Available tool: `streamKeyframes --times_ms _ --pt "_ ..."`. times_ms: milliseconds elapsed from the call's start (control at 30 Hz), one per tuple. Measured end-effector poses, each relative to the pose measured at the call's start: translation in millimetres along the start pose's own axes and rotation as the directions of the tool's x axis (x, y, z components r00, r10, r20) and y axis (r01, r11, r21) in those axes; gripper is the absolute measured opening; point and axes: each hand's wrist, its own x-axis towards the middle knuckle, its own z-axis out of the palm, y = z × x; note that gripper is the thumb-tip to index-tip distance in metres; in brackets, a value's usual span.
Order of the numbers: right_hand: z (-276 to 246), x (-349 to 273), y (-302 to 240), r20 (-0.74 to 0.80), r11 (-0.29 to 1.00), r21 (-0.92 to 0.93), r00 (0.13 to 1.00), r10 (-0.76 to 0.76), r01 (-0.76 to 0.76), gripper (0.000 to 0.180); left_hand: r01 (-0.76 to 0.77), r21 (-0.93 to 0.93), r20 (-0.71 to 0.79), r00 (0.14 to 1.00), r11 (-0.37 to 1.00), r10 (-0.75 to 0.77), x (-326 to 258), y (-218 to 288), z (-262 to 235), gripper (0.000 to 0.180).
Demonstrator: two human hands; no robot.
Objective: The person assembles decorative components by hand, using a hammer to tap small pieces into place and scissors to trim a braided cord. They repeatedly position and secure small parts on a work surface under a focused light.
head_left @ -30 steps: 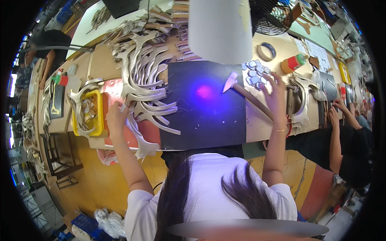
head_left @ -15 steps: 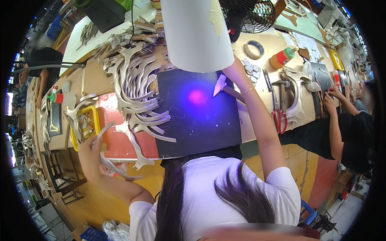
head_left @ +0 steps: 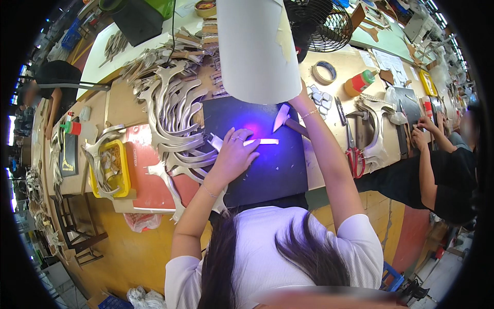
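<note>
My left hand (head_left: pixel 235 156) is over the dark mat (head_left: pixel 257 177), its fingers closed on a pale silvery strap (head_left: pixel 268 141). One end of the strap glows under violet light. Most of my right hand (head_left: pixel 299 100) is behind the white cylindrical shade (head_left: pixel 259 56), so its fingers and anything in them cannot be seen. Below my right wrist lies a hammer (head_left: pixel 282 119), its handle passing under the forearm. Left of the mat, many curved silvery straps (head_left: pixel 172 110) are heaped together, some hanging toward the table's near edge.
A yellow basket (head_left: pixel 125 191) with scraps stands at left on the table. Red-handled scissors (head_left: pixel 355 162), a tape roll (head_left: pixel 324 72), an orange bottle with a green cap (head_left: pixel 359 83) and pale small pieces (head_left: pixel 321 99) lie at right. A black fan (head_left: pixel 321 26) stands behind. A co-worker (head_left: pixel 437 170) sits at far right.
My left hand has swung from beside the yellow basket rightward onto the mat, bringing a silvery strap under the violet light. My right hand stays behind the shade.
</note>
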Motion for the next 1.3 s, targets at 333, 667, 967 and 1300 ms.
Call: streamKeyframes --times_ms 333,667,967,1300 --pt "-70 -93 -102 -0.353 0.813 0.028 0.767 -0.536 0.581 0.024 0.04 -0.967 0.154 0.877 -0.25 -0.455 13 19 -13 0.038" --pt "-141 -159 -10 -0.206 0.948 -0.206 0.958 0.2 -0.242 0.036 -0.024 -0.97 0.11 0.846 -0.243 -0.522 5 36 -46 0.019" --pt "-170 -252 43 -0.009 0.717 -0.267 0.746 0.666 -0.644 0.044 -0.026 -0.95 0.129 0.876 -0.313 -0.464 10 35 -42 0.017" --pt "-167 -253 29 -0.033 0.665 -0.317 0.708 0.705 -0.677 0.055 0.039 -0.968 0.163 0.85 -0.249 -0.501 6 43 -49 0.016"
